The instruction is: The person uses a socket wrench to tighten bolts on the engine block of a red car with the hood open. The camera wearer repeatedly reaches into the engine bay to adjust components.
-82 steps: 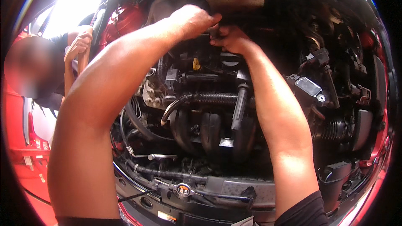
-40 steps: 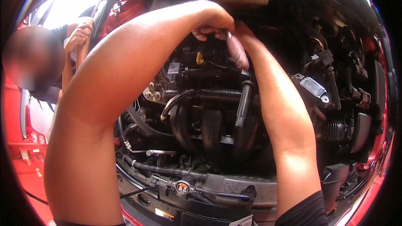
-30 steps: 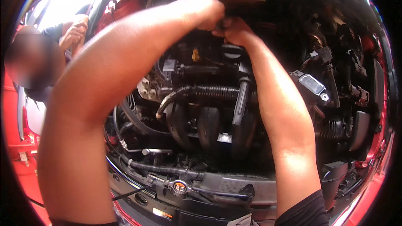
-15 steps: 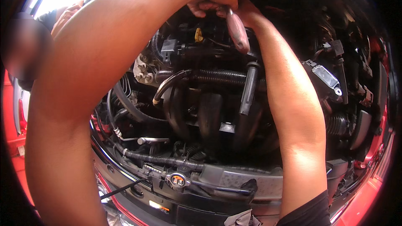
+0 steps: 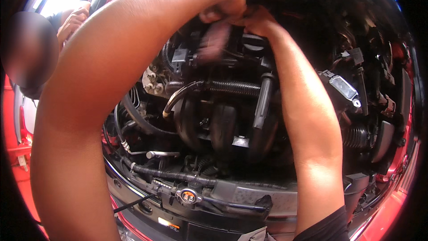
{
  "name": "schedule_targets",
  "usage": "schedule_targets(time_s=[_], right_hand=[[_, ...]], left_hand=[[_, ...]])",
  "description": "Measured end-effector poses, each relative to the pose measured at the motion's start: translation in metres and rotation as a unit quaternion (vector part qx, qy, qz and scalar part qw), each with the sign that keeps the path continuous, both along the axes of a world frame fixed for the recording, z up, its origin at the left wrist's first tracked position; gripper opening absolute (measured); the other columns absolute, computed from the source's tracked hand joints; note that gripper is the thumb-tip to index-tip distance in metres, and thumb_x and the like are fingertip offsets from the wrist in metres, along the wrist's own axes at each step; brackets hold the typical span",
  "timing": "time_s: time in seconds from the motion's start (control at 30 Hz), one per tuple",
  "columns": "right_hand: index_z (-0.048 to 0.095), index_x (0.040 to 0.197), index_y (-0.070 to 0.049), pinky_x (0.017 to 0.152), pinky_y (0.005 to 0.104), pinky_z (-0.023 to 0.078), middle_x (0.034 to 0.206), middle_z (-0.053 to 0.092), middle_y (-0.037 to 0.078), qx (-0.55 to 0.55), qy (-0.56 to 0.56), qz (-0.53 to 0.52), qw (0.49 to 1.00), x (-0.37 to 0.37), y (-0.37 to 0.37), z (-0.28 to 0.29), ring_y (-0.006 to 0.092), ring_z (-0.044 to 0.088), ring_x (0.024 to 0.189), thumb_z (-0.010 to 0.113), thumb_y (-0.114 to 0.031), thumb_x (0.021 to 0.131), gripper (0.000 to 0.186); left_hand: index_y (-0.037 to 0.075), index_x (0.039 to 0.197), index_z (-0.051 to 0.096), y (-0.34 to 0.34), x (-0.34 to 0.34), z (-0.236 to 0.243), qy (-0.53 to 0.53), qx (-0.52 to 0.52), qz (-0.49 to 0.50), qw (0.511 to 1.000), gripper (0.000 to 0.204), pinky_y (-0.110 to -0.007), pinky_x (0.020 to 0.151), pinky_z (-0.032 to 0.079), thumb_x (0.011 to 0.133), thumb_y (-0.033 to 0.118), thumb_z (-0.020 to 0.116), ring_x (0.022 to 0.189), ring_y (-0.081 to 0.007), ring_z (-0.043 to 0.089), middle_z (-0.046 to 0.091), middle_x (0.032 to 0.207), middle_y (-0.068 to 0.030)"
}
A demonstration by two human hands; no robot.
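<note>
Both my arms reach deep into a red car's engine bay. My left hand is a closed fist at the top rear of the engine. A blurred tool with a pinkish handle hangs down from under it. My right hand presses against the same spot, touching the left hand; its fingers are hidden behind the fist. Below the hands lie the black intake manifold and a corrugated black hose.
Another person stands at the left edge, one hand raised by the fender. A radiator cap sits on the front crossmember, with a thin black rod beside it. A grey connector and ribbed air duct crowd the right.
My view has closed in on the engine and both hands have risen toward the top of the picture. The pink handle has swung from pointing down-right to hanging left, under my left fist.
</note>
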State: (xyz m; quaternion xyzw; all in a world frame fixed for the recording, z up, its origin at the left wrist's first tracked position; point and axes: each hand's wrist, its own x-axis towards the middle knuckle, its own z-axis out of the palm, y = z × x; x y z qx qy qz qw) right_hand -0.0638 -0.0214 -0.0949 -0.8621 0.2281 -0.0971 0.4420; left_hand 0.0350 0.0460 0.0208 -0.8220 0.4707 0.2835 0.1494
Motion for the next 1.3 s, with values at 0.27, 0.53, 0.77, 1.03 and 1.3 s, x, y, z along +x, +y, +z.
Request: schedule_targets(time_s=[0.27,0.53,0.77,1.03,1.3], right_hand=[[0.071,0.105,-0.01,0.062,0.029,0.052,0.086,0.068,-0.001,0.035,-0.05,0.027,0.998,0.015,0.003,0.003,0.0099,0.059,0.068,0.082,-0.025,0.084,0.028],[0.074,0.11,-0.01,0.065,0.029,0.051,0.093,0.074,0.001,0.123,0.024,-0.033,0.992,0.001,0.0,0.006,0.01,0.059,0.063,0.083,-0.033,0.084,0.036],[0.073,0.113,-0.011,0.068,0.0295,0.052,0.095,0.074,0.001,0.1,0.005,-0.004,0.995,0.016,0.02,0.022,0.011,0.061,0.069,0.082,-0.038,0.083,0.041],[0.068,0.122,-0.008,0.085,0.0331,0.052,0.114,0.071,0.003,-0.095,0.098,-0.025,0.99,-0.001,-0.004,0.024,0.017,0.064,0.099,0.07,-0.031,0.091,0.039],[0.068,0.125,-0.017,0.097,0.0372,0.051,0.127,0.068,0.009,-0.082,0.105,-0.034,0.991,0.0,0.013,0.035,0.0233,0.063,0.117,0.066,-0.027,0.089,0.037]], left_hand=[[0.016,0.128,0.063,0.055,0.104,-0.027,-0.474,-0.285,-0.344,0.758,0.058,-0.051,0.079,0.056,0.079,0.045,0.078,0.112,-0.0284,0.065,0.067,0.12,-0.0106],[0.009,0.102,0.076,-0.013,0.106,-0.03,-0.226,-0.086,0.03,0.97,0.041,-0.044,0.085,0.056,0.081,0.044,0.081,0.094,-0.0259,0.071,0.075,0.099,-0.0127],[0.009,0.108,0.075,-0.095,0.197,-0.071,-0.134,-0.195,-0.38,0.894,0.034,-0.046,0.087,0.055,0.089,0.037,0.07,0.098,-0.0273,0.07,0.074,0.106,-0.0133],[0.01,0.092,0.077,-0.052,-0.1,-0.009,0.044,-0.308,-0.255,0.916,0.04,-0.052,0.09,0.052,0.09,0.048,0.066,0.098,-0.0308,0.071,0.075,0.092,-0.0122],[0.007,0.072,0.064,0.102,-0.069,0.013,-0.053,-0.476,-0.43,0.765,0.01,-0.051,0.098,0.041,0.072,0.012,0.073,0.098,-0.023,0.061,0.067,0.083,-0.0055]])
